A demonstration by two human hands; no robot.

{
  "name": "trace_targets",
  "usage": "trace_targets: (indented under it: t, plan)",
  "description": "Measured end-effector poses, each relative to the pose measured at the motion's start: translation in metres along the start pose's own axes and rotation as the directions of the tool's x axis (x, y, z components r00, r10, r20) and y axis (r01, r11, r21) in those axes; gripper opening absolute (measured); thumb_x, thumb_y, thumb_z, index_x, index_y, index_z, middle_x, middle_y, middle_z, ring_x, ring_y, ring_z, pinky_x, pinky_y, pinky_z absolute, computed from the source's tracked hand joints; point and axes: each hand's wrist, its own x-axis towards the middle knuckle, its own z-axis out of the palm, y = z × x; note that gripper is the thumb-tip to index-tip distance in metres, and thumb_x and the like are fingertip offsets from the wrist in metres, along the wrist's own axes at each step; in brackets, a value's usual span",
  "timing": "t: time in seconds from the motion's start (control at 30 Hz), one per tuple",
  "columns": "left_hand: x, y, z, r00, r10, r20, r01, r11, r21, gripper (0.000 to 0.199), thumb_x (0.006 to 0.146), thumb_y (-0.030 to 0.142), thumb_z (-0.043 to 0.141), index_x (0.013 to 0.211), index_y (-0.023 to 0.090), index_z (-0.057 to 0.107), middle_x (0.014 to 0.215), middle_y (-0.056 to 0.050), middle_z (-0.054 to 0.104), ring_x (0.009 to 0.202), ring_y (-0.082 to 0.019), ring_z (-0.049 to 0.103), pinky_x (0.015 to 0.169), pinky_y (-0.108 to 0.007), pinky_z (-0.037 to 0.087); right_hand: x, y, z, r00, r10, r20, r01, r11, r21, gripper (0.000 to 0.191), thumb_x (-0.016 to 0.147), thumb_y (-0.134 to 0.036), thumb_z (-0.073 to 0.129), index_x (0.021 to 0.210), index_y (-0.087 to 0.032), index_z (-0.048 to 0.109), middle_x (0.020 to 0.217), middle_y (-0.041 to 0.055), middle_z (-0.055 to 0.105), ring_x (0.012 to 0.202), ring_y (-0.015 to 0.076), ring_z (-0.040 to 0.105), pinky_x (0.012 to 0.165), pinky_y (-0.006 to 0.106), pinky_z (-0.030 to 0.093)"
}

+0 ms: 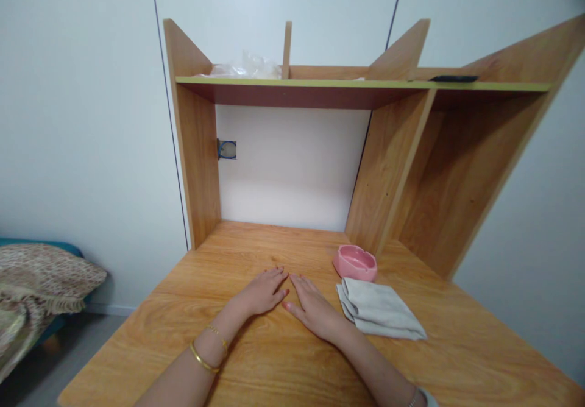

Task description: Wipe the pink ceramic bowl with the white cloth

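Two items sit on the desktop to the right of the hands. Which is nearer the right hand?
The folded pale-grey cloth: it lies close beside the right hand, while the pink ashtray stands behind the cloth, farther from that hand.

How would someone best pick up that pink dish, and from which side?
Probably by its left rim, coming from above and the left with the right hand, pinching the wall from inside and out. The pink dish sits upright and open-topped, so its raised wall offers an edge. The folded cloth lies close in front, while bare tabletop borders its left side.
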Motion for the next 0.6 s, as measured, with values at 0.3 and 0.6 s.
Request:
trace_targets:
  t: [0.3,0.6]
  plan:
    - [0.0003,-0.0017,0.0008,1.0,0.0,0.018,0.0,1.0,0.008,0.057,0.088,0.047,0.029,0.133,0.013,0.035,0.14,-0.012,0.031,0.13,-0.021,0.026,0.106,-0.034,0.019,-0.0014,-0.0046,-0.0031,1.0,-0.003,0.003,0.003,1.0,0.0,0.07,0.084,-0.048,0.034,0.136,-0.002,0.024,0.142,0.0171,0.026,0.132,0.0245,0.018,0.109,0.039,0.015]
    - [0.0,-0.001,-0.0002,1.0,0.006,-0.002,-0.006,1.0,-0.021,0.055,0.087,0.046,0.031,0.131,0.013,0.038,0.139,-0.012,0.033,0.129,-0.021,0.027,0.106,-0.035,0.02,-0.0018,-0.0036,-0.0024,1.0,-0.015,-0.005,0.015,1.0,-0.006,0.068,0.084,-0.049,0.034,0.137,-0.006,0.025,0.142,0.0141,0.027,0.132,0.0241,0.018,0.108,0.039,0.015]
